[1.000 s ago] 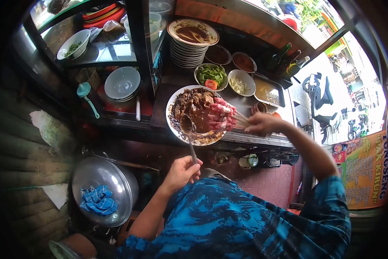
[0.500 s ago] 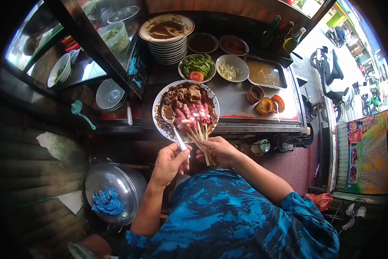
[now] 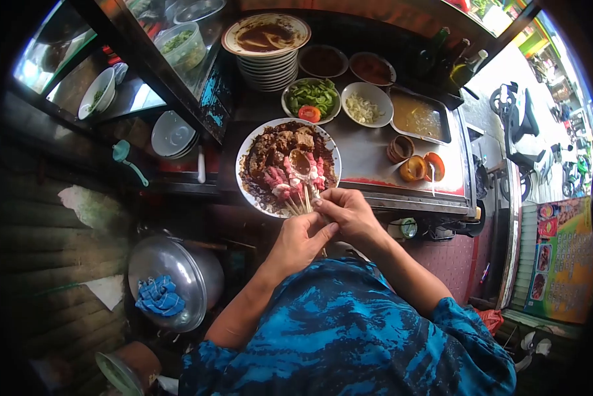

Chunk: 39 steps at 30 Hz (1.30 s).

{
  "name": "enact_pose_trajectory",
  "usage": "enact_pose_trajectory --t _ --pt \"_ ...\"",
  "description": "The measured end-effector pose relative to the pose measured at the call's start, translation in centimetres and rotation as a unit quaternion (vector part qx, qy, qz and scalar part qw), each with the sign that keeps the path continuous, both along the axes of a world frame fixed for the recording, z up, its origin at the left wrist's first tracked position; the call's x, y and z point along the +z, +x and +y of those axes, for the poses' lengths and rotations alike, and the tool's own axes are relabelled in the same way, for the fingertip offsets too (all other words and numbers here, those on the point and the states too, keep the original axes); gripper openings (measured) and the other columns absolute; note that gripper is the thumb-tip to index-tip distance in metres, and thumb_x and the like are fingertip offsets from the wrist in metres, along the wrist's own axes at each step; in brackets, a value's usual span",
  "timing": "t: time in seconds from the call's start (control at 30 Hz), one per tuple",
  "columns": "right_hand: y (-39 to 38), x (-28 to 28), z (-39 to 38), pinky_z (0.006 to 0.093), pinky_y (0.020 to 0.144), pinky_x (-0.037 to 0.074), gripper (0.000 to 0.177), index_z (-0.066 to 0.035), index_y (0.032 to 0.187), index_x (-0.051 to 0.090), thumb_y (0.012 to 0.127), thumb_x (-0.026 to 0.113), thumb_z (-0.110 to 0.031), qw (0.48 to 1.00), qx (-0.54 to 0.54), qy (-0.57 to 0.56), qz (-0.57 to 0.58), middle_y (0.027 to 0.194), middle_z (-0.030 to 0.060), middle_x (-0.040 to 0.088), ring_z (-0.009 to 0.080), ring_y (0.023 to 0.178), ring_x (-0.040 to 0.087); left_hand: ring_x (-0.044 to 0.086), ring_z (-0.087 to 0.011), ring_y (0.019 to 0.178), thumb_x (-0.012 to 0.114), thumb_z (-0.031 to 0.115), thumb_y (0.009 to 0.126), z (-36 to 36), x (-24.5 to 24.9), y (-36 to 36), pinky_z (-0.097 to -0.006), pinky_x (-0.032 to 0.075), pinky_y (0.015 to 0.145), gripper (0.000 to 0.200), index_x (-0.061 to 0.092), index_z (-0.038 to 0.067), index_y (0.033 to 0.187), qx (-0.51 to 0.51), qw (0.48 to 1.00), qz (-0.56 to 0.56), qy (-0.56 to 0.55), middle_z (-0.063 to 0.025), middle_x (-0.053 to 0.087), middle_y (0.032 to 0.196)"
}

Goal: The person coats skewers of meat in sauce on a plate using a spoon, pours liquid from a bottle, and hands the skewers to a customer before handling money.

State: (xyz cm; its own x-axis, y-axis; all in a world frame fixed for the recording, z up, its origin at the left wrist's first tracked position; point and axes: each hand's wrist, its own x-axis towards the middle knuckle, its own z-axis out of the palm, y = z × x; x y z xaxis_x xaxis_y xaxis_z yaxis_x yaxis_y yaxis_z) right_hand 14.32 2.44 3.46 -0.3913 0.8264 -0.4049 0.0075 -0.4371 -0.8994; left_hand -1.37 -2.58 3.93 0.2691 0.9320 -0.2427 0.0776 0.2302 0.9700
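Stall counter, seen from above. Right hand is closed around the bare ends of a fanned bundle of thin bamboo skewers threaded with raw pink meat. The meat ends lie on the round white plate of dark brown sauce, at its near edge. Left hand sits just beneath, fingers curled and pinched against the same stick ends; cannot tell whether it grips the sticks or the handle of the metal spoon, whose bowl shows among the meat. The plate rests on the steel counter. Behind it are a white bowl of green chillies with a tomato and a white bowl of chopped pale shallot. A stack of white plates stands further back. Judgement: the coating goes best with the sticks squared up and held low over the plate, fanned so the sauce reaches each piece. Drips should fall inside the rim, and fingers should stay off the sauced meat.
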Motion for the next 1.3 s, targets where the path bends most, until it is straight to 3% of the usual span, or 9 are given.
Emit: enact_pose_trajectory --t 0.07,0.13,0.27,0.3,0.47,0.6,0.7,1.0,1.3 --pt "0.5 0.7 0.4 0.0227 0.049 0.042 0.016 0.001 0.092 0.067 0.095 0.063 -0.014 0.997 -0.048 -0.051 0.029 0.071 -0.0003 0.062 0.0065 0.055 0.052 0.049 -0.004 0.053 0.062 0.018 0.098 -0.7 -0.1 -0.4 -0.0225 0.038 0.048 0.027 0.06 0.002 0.077 0.012 1.0 0.005 -0.022 0.0024 0.055 0.061" --pt "1.7 1.1 1.5 0.025 0.05 0.045 0.017 0.003 0.096 0.068 0.095 0.062 -0.012 0.991 -0.033 0.09 -0.094 0.068 0.0013 0.062 0.008 0.055 0.056 0.047 -0.0045 0.051 0.062 0.018 0.098 -2.1 -1.4 -1.2 -0.0229 0.038 0.048 0.03 0.06 0.002 0.073 0.077 0.996 0.033 -0.029 0.0036 0.052 0.058" --pt "5.3 0.0 3.8 0.0374 0.061 0.049 0.016 0.005 0.101 0.068 0.091 0.061 -0.006 0.915 -0.027 0.283 -0.287 0.079 0.0177 0.063 0.027 0.065 0.063 0.058 -0.0083 0.076 0.058 0.024 0.1 -6.2 -7.3 -1.6 -0.0232 0.049 0.067 0.023 0.057 0.001 0.104 0.17 0.983 0.015 -0.072 -0.0052 0.061 0.088" --pt "5.7 -0.4 4.4 0.0396 0.066 0.048 0.017 0.005 0.101 0.068 0.09 0.059 -0.005 0.891 -0.018 0.322 -0.32 0.082 0.0195 0.062 0.0321 0.071 0.063 0.062 -0.0172 0.097 0.057 0.026 0.1 -6.2 -7.2 -1.4 -0.0293 0.053 0.082 0.034 0.049 0.0 0.122 0.163 0.975 -0.04 -0.145 -0.0138 0.06 0.112" --pt "5.8 -2.6 5.3 0.043 0.074 0.048 0.019 0.004 0.102 0.067 0.089 0.055 -0.002 0.857 0.054 0.371 -0.353 0.091 0.0228 0.059 0.0414 0.087 0.06 0.064 -0.0306 0.11 0.058 0.019 0.099 -2.9 -7.9 1.6 -0.0421 0.054 0.09 0.037 0.048 0.0 0.129 0.196 0.868 -0.37 -0.267 -0.021 0.06 0.122" --pt "6.0 -2.1 5.6 0.0439 0.075 0.049 0.021 0.0 0.104 0.068 0.088 0.055 -0.005 0.865 0.058 0.376 -0.326 0.093 0.0209 0.06 0.0392 0.088 0.061 0.062 -0.0173 0.071 0.058 0.019 0.099 -1.9 -7.1 2.2 -0.0333 0.054 0.068 0.027 0.054 0.001 0.118 0.19 0.825 -0.405 -0.346 -0.0052 0.059 0.08" --pt "7.0 -2.0 7.3 0.0456 0.072 0.049 0.019 -0.009 0.099 0.07 0.09 0.053 -0.01 0.784 -0.006 0.42 -0.457 0.09 0.0132 0.062 0.0364 0.082 0.063 0.036 -0.0046 0.046 0.056 0.022 0.101 -2.6 -5.5 0.5 -0.0226 0.034 0.043 0.018 0.054 0.005 0.097 0.207 0.875 -0.327 -0.29 0.0058 0.038 0.06" --pt "2.3 -4.4 9.4 0.0448 0.074 0.052 0.018 -0.005 0.098 0.07 0.088 0.055 -0.008 0.791 0.16 0.433 -0.403 0.094 0.0151 0.065 0.0376 0.085 0.065 0.038 -0.0041 0.039 0.056 0.024 0.101 -2.6 1.5 -6.2 -0.0192 0.032 0.035 0.023 0.057 0.002 0.095 0.171 0.971 -0.05 -0.161 0.004 0.043 0.056" --pt "0.7 -4.7 12.4 0.0428 0.078 0.054 0.027 -0.005 0.093 0.074 0.073 0.056 -0.004 0.792 0.303 0.464 -0.255 0.091 0.0173 0.07 0.0355 0.086 0.067 0.037 -0.0026 0.04 0.056 0.024 0.101 -1.5 3.1 -8.7 -0.0187 0.031 0.035 0.022 0.056 0.002 0.096 0.174 0.973 -0.058 -0.141 0.0058 0.041 0.055"
